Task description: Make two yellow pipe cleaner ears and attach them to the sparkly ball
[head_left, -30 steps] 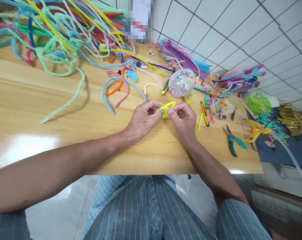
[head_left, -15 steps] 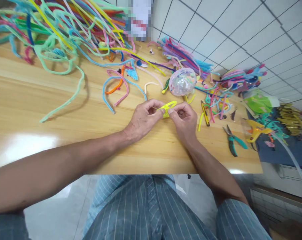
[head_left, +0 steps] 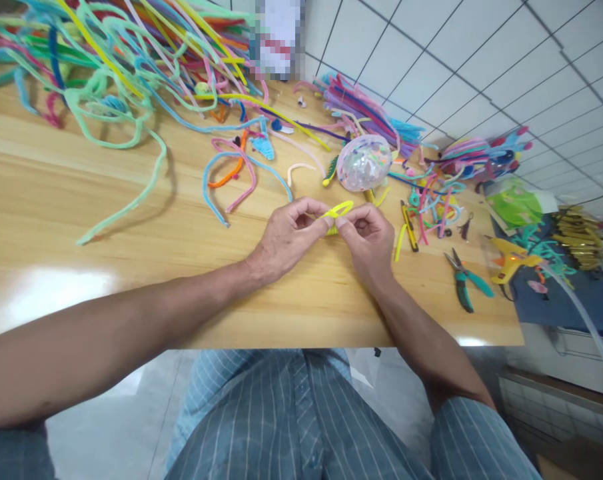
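Two bare hands met above the near part of the bench (head_left: 241, 300), one on each side of a looped yellow pipe cleaner (head_left: 342, 208). The left hand (head_left: 281, 243) had its thumb and forefinger pinched closed on the left part, and the right hand (head_left: 374, 247) pinched the right part just as closely. A thin loop stood out above the fingertips, while the tighter, bunched portion below was mostly covered, so how it was wound could not be told.

With so little of the piece between the fingertips, a slip of either pinch could have let the loop spring open or the bunched part loosen. Uneven pulling could have bent the loop out of shape, and squeezing too hard could have flattened the fuzz.

Just beyond the hands lay a clear plastic dome (head_left: 365, 163); an outward swing of the knuckles might have nudged it. To the right, a yellow offcut (head_left: 400, 243) lay beside a utility knife (head_left: 410, 227), whose blade state was unclear; a careless reach there could have risked a cut. Farther right were teal-handled pliers (head_left: 462, 287) and a yellow glue gun (head_left: 514, 260), whose heat could not be judged.
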Tool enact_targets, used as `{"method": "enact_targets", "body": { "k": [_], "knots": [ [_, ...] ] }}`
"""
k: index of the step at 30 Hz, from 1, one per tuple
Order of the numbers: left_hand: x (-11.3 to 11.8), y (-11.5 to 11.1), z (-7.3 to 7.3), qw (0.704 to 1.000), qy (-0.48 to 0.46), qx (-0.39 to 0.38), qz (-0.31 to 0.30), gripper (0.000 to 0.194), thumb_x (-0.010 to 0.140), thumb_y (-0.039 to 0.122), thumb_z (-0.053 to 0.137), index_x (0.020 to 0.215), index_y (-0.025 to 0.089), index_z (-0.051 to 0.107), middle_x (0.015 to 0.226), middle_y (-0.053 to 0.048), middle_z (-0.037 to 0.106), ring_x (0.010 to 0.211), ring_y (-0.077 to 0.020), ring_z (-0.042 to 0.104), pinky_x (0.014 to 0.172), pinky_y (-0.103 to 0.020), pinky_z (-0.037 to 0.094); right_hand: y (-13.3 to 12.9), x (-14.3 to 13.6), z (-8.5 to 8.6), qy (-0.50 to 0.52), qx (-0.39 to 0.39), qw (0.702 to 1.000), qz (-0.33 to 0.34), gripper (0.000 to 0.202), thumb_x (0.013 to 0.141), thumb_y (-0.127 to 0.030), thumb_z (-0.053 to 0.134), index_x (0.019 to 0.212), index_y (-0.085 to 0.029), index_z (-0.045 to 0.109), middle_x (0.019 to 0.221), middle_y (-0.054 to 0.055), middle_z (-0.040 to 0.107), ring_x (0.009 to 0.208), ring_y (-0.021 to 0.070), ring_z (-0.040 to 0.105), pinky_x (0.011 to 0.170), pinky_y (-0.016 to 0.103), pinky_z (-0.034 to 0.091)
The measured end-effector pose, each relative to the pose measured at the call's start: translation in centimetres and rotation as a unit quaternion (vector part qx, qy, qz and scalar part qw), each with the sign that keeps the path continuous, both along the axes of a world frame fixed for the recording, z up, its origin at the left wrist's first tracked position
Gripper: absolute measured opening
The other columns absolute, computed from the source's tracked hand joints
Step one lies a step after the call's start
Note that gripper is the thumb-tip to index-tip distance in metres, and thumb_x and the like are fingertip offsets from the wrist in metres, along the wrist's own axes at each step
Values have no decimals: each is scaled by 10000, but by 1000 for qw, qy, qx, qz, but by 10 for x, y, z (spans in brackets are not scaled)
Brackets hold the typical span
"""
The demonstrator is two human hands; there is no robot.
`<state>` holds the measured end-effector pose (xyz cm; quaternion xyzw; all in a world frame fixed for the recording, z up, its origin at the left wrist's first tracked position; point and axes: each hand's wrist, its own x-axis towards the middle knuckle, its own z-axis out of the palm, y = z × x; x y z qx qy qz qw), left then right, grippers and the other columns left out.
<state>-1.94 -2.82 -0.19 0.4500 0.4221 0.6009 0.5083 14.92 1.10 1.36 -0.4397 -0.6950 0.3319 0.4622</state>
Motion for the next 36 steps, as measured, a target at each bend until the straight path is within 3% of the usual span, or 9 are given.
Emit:
{"method": "enact_targets", "body": {
  "k": [5,13,25,36],
  "knots": [
    [0,0,1,1000,0,-9,3,399,824,557,892,935,187,791,910,-43,793,780,-155,669,713,-276,537,0,1,2,-21,-10,1000,3,269,864,-414,815,765,-249,627,725,-43,615,664,133,554,637,299,459],
    [-1,2,0,1000,-7,-4,6,286,854,466,852,896,191,784,832,-26,768,738,-152,660,700,-280,539,-3,4,10,-50,18,999,3,173,871,-314,784,776,-246,656,742,-34,629,665,135,535,645,310,434],
    [-3,2,5,999,-8,-47,3,261,834,429,847,866,182,768,790,-29,743,693,-146,638,640,-269,526,1,15,16,-95,30,995,9,61,899,-305,748,854,-264,739,804,-20,671,718,154,553,706,328,460],
    [-3,4,8,997,-18,-69,-7,319,780,465,880,840,172,768,810,-43,772,674,-142,641,613,-259,534,6,14,17,-36,-94,994,47,228,860,-431,808,782,-239,713,705,-43,672,649,135,571,637,290,465]
  ]
}}
